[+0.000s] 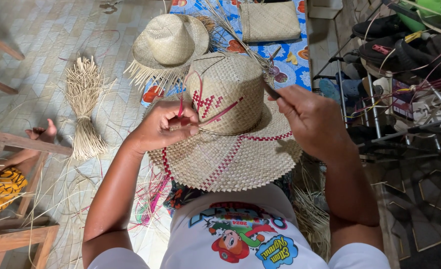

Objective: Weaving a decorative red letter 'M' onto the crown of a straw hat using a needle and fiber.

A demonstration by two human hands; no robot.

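Left hand [163,127] pinches red strip [199,92] at hat [230,124] crown; right hand [312,122] grips thin tool [269,89]. Risk: hard tug snaps strip.

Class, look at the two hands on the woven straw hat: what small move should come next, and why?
Probably the left hand should draw the red strip snug against the crown of the pale woven straw hat. The strip loops loosely above the crown's red pattern, pinched in that hand, while the right hand holds a thin dark tool against the crown.
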